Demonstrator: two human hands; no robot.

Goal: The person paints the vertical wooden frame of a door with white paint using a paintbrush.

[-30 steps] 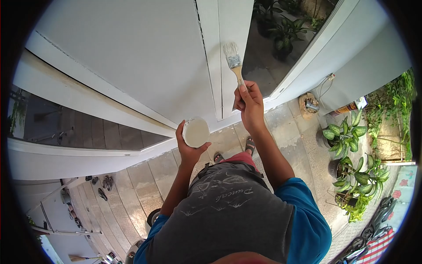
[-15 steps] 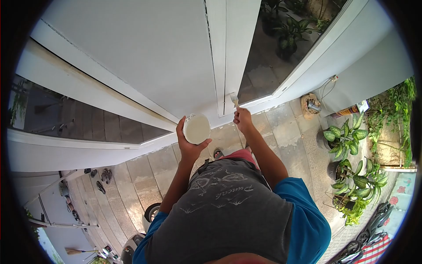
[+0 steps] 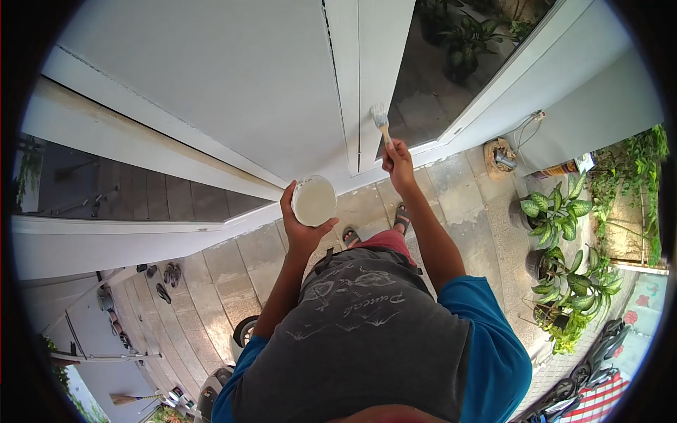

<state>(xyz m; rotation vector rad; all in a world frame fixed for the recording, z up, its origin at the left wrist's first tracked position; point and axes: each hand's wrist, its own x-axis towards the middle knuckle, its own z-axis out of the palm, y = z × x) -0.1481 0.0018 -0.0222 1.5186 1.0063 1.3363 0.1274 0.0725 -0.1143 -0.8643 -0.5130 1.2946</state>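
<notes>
My left hand (image 3: 302,227) is wrapped round a round tub of whitish paint (image 3: 314,201), its open top facing me. In my right hand (image 3: 398,166) is a paintbrush (image 3: 381,121), held by its pale handle with the bristles pointing up and away from me. The whitish bristles overlap the white window frame (image 3: 371,77), close beside the dark glass pane (image 3: 441,92). A wide pale wall panel (image 3: 211,77) lies to the left of that frame, with a dark gap line between them.
Potted leafy plants (image 3: 553,211) line the right side of the tiled floor (image 3: 451,225). A bag with items (image 3: 499,158) sits by the wall. Shoes (image 3: 169,275) lie at left, near another window (image 3: 141,187). A vehicle (image 3: 215,388) stands behind me at left.
My right hand has moved up a little, carrying the paintbrush higher along the window frame. The tub in my left hand has shifted slightly. Both my sandalled feet now show more fully.
</notes>
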